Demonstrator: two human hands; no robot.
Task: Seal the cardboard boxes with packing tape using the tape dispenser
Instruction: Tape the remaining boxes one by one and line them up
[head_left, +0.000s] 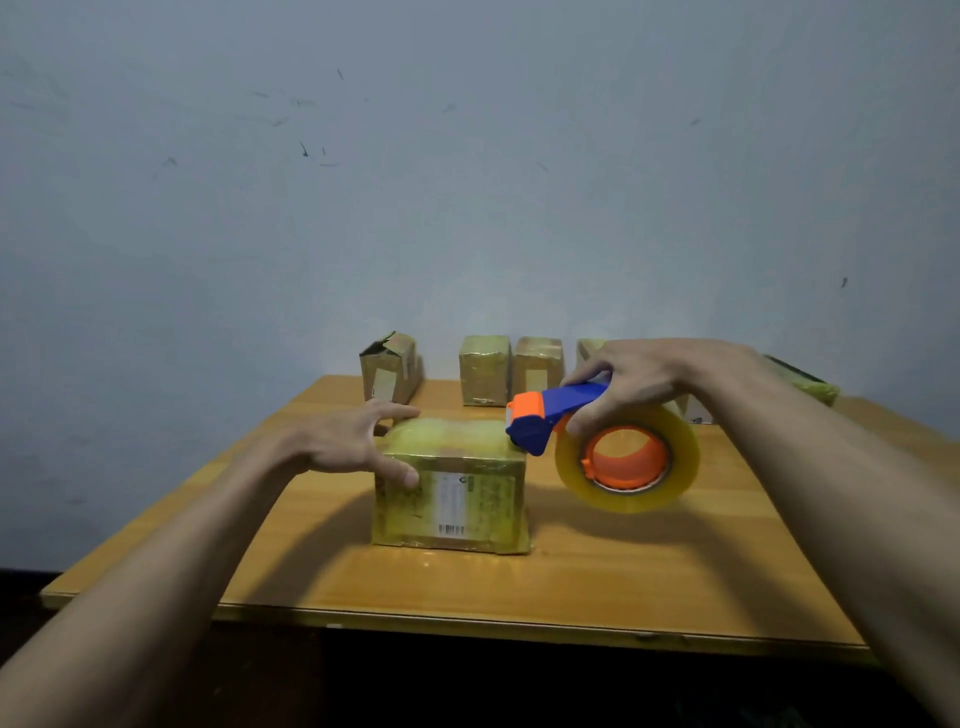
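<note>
A box (451, 488) sits mid-desk (571, 587). The left hand (353, 441) rests on its 9 o'clock edge; the tape dispenser (608, 447), in the right hand (644, 379), touches its 2 o'clock corner. More boxes (511, 370) line the 12 o'clock edge.

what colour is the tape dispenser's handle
Blue, with an orange head; the dispenser shows in the head view.

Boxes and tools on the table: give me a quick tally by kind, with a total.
Cardboard boxes: 6 (near box, torn-top box, two wrapped boxes, one behind the right hand, one at far right)
Tape dispensers: 1
Tape rolls: 1
Total: 8
</note>
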